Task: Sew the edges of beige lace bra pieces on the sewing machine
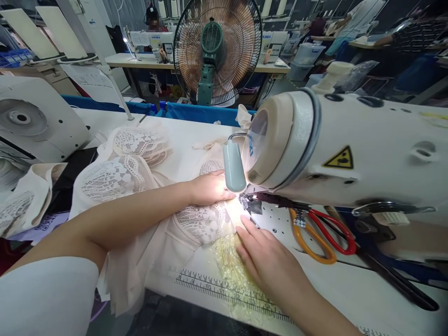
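Observation:
A white sewing machine (pixel 350 149) fills the right side, its lamp lighting the presser foot (pixel 249 205). A cream lace bra piece (pixel 199 221) lies under the foot. My left hand (pixel 208 188) rests flat on the lace behind the needle, fingers stretched toward the foot. My right hand (pixel 266 256) lies flat on the table in front of the foot, fingertips on the fabric edge. Both hands press the fabric down and hold nothing.
Scissors with one red and one orange handle (pixel 324 235) lie under the machine arm. More lace bra cups (pixel 122 168) are piled at the left beside another machine (pixel 35 121). A printed ruler (pixel 224 289) runs along the table edge. A standing fan (pixel 217 51) is behind.

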A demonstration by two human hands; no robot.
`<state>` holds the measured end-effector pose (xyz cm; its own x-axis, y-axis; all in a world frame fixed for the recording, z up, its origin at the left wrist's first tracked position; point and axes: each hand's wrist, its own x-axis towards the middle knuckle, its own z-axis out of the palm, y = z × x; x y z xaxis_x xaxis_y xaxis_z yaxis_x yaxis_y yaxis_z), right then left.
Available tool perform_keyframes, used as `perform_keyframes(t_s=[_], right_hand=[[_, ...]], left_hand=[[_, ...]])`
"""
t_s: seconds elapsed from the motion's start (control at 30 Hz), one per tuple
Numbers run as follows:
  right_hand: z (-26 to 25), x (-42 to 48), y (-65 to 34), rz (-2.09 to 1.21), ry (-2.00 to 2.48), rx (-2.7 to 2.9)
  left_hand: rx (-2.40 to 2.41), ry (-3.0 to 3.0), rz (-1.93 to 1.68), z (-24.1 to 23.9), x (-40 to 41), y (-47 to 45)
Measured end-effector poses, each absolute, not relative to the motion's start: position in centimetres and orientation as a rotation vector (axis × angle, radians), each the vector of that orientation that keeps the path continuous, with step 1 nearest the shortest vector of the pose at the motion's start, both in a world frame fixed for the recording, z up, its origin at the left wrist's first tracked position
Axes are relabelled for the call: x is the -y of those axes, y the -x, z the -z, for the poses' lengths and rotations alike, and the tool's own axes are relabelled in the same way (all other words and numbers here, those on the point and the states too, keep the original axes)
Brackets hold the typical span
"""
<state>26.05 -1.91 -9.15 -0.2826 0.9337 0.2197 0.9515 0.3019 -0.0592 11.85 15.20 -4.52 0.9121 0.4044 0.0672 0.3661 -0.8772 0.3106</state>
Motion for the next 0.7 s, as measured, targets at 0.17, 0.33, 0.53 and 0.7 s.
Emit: perform_keyframes(t_s=[0.17, 0.33, 0.53, 0.7], right_hand=[[9.3, 2.2, -26.8, 0.086, 1.711, 2.238], [8.6, 3.5, -26.3, -0.053, 1.774, 1.962], [7.6, 3.5, -21.6, -0.651, 1.541, 2.046], [7.7, 2.3, -21.6, -0.637, 1.696, 1.775]], left_hand=[[-0.143, -3.001, -0.024, 3.9, -13.7, -11.6], [-0.202, -3.0, 0.052, 4.5, -13.1, -11.3], [-0.46, -2.339, -0.338, 4.2, -14.0, -10.7], [-0.81, -2.498, -0.283, 5.5, -12.9, -10.6]])
